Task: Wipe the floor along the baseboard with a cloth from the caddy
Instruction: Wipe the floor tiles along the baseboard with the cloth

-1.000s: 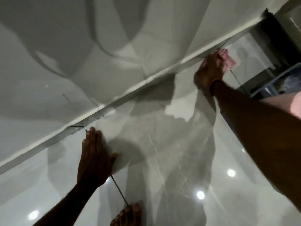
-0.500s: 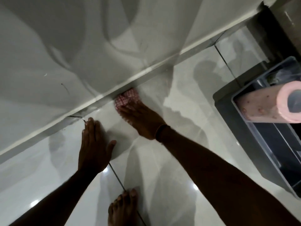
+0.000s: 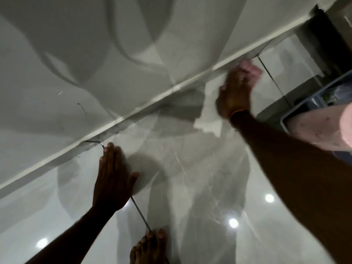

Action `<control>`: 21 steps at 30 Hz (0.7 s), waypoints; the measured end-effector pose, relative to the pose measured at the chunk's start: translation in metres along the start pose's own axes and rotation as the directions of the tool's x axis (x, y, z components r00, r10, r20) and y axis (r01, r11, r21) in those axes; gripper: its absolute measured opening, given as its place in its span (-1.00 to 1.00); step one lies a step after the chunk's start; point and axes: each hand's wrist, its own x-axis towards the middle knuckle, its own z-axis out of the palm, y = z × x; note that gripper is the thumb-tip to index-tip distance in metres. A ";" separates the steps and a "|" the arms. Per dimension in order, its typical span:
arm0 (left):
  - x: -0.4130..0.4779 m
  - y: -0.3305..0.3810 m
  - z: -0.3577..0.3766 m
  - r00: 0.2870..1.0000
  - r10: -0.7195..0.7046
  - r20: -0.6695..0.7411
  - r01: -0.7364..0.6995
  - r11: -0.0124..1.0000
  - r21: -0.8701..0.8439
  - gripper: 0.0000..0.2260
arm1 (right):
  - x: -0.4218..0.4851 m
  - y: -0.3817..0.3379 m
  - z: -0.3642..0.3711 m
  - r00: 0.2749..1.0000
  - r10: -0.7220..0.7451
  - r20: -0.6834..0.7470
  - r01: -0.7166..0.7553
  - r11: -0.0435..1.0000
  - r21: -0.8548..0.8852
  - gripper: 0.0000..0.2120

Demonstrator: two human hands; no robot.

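Observation:
My right hand [image 3: 235, 94] presses a pinkish checked cloth [image 3: 250, 68] onto the glossy floor tile right against the white baseboard [image 3: 152, 101], at the upper right. The hand is motion-blurred and covers most of the cloth. My left hand [image 3: 112, 176] lies flat on the tile with fingers together, fingertips close to the baseboard, holding nothing. The grey caddy [image 3: 297, 107] sits at the right edge, partly hidden by a pink paper roll [image 3: 323, 128].
A cracked spot [image 3: 95, 142] marks the baseboard just above my left fingertips. My bare foot [image 3: 150, 246] stands at the bottom centre on a dark grout line. A dark doorway gap [image 3: 323, 42] opens at the top right. Ceiling lights reflect in the tiles.
My right hand swept the cloth along the baseboard from the middle, near my left hand, out to the right. My left hand stayed planted.

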 end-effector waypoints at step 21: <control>-0.020 -0.009 -0.013 0.999 0.043 0.023 -0.043 0.999 0.004 -0.08 | -0.190 -0.200 0.071 0.712 -0.685 0.156 0.653 0.727 0.212 -0.36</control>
